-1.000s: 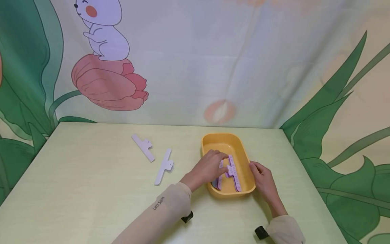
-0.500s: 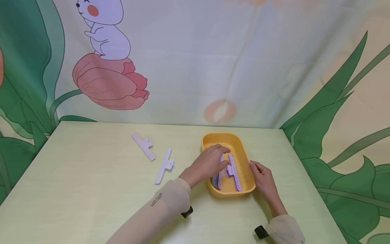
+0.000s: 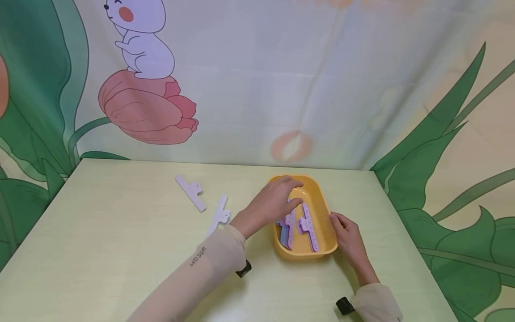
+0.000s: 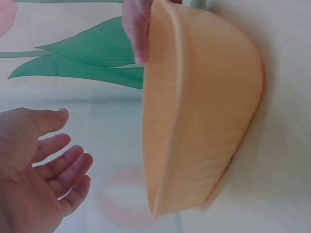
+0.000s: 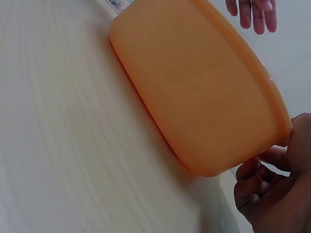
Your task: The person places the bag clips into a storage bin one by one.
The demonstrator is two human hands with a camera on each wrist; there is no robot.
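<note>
In the head view my left hand (image 3: 267,203) hovers over the left side of a yellow plastic basin (image 3: 302,256), fingers relaxed and apart, holding nothing. The left wrist view also has this hand (image 4: 34,167) empty beside the basin's rim. My right hand (image 3: 349,235) pinches the basin's right rim; from the right wrist, its fingers (image 5: 251,187) curl below that rim. Inside the basin lies a purple sealing clip (image 3: 310,229). Left of it, more purple clips (image 3: 290,235) and a bluish one (image 3: 283,236) lie close together, partly under my left hand.
Two pale lilac sealing clips lie on the table left of the basin: one farther back (image 3: 191,193), one nearer (image 3: 219,215) whose lower end is hidden by my left sleeve. A printed cloth (image 3: 241,89) hangs behind the table's back edge.
My left hand has risen and drawn back up and left from the clips in the basin, uncovering more of them. Its sleeve now covers part of the nearer lilac clip. The right hand stays put.
</note>
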